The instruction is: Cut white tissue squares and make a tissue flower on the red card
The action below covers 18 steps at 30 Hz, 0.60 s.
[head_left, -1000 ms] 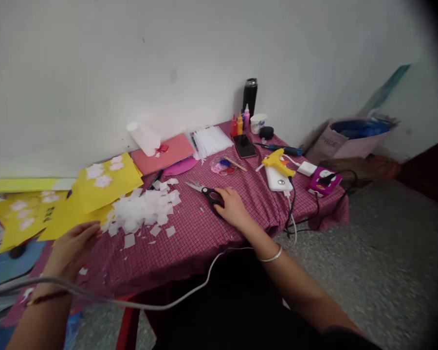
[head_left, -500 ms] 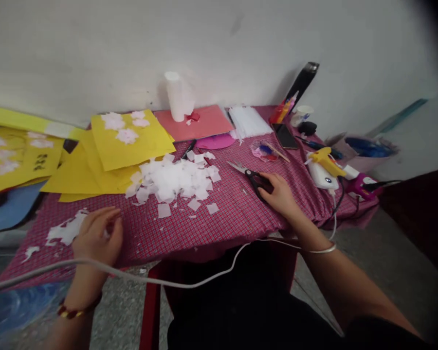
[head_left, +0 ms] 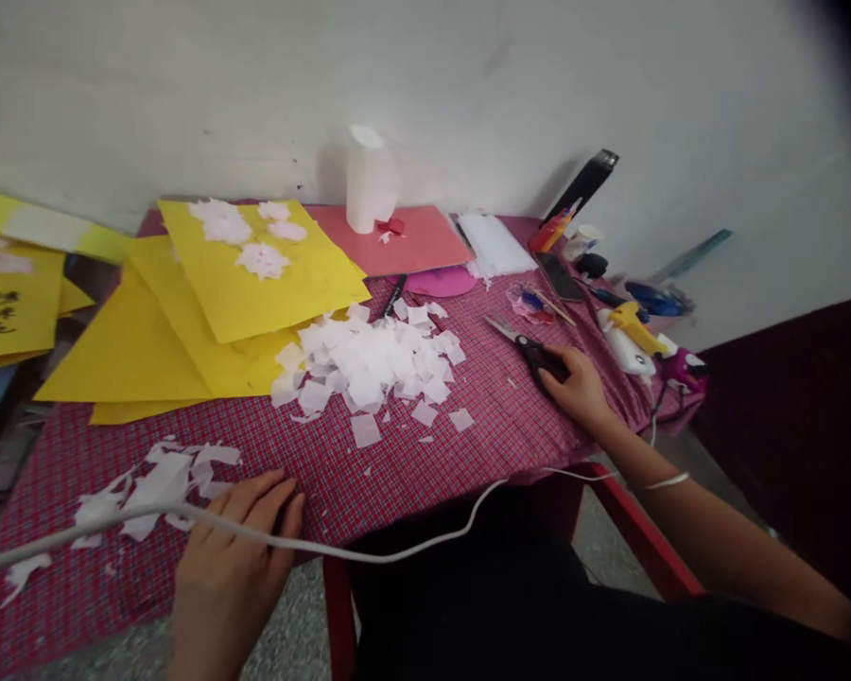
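Observation:
My right hand is closed on the black handles of a pair of scissors, which lie on the checked cloth with the blades pointing up and left. At the lower left, my left hand rests at the cloth's front edge, fingers stretched out with nothing seen in them. Torn white paper scraps lie just beyond its fingertips. Between the hands and farther back is a heap of small white paper squares. Yellow sheets with pink paper flowers adjoin the heap on the left.
A white cable runs across the front, passing over my left hand. At the back stand a white roll on a red sheet and a stack of white strips. A yellow and white glue gun and a phone are at right.
My left hand has moved right and flattened, uncovering more of the torn scraps. The head view has shifted. My right hand still holds the scissors.

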{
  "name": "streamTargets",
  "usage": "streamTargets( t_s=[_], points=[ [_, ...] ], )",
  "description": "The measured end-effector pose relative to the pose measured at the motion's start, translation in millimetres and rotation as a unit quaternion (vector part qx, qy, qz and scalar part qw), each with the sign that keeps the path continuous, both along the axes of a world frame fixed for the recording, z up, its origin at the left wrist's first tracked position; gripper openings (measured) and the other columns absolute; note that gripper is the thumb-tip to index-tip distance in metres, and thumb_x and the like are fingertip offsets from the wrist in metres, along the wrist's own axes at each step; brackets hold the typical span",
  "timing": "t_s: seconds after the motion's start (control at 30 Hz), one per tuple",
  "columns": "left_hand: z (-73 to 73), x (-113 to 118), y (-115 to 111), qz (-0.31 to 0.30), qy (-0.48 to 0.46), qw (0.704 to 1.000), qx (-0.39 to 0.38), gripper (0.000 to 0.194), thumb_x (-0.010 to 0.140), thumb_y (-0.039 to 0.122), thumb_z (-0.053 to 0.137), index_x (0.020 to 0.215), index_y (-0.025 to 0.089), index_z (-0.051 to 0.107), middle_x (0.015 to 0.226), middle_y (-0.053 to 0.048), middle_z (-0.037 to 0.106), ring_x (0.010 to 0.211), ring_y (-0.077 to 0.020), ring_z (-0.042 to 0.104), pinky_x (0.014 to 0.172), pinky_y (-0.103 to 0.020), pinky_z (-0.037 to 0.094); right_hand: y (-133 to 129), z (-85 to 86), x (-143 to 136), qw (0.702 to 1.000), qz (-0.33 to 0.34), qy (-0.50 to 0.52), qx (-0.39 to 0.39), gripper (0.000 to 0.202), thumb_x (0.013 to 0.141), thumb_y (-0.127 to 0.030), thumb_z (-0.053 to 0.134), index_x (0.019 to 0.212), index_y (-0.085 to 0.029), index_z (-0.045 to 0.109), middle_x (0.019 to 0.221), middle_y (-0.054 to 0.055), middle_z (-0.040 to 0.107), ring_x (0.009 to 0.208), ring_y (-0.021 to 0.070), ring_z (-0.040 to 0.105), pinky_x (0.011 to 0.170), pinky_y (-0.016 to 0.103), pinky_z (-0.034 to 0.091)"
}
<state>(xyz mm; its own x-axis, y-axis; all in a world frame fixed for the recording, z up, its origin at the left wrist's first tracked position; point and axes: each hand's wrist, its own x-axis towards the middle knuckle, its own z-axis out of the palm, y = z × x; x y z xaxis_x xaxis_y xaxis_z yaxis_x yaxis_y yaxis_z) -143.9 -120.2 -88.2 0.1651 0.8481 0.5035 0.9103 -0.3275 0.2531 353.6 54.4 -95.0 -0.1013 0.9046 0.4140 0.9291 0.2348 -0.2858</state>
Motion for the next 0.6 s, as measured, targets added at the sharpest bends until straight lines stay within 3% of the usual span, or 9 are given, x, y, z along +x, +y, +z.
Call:
streamTargets(
  t_s=[0.23,0.6],
  points=[
    [3.6,3.0,1.3,-0.004,0.007,1.000,0.025,0.016,0.092,0.022,0.064,0.106,0.014,0.064,0.103,-0.012,0.073,0.093,-0.0297,0.067,0.090,-0.049,0.052,1.2,-0.1,0.1,1.000,-0.015,-0.016,0.000,0.039,0.081,-0.036,0.061,0.114,-0.017,0.063,0.108,0.017,0.069,0.101,0.0330,0.066,0.092,0.053,0.053],
    [-2.1,-7.2,-9.1,0.027,-0.025,0.998,-0.057,0.027,0.089,0.018,0.064,0.116,0.021,0.062,0.115,-0.012,0.069,0.106,-0.0305,0.065,0.099,-0.052,0.049,2.1,4.8,-10.6,0.999,-0.024,-0.027,-0.010,0.033,0.083,-0.031,0.059,0.113,-0.018,0.062,0.107,0.015,0.067,0.102,0.0301,0.061,0.095,0.050,0.049]
  ],
)
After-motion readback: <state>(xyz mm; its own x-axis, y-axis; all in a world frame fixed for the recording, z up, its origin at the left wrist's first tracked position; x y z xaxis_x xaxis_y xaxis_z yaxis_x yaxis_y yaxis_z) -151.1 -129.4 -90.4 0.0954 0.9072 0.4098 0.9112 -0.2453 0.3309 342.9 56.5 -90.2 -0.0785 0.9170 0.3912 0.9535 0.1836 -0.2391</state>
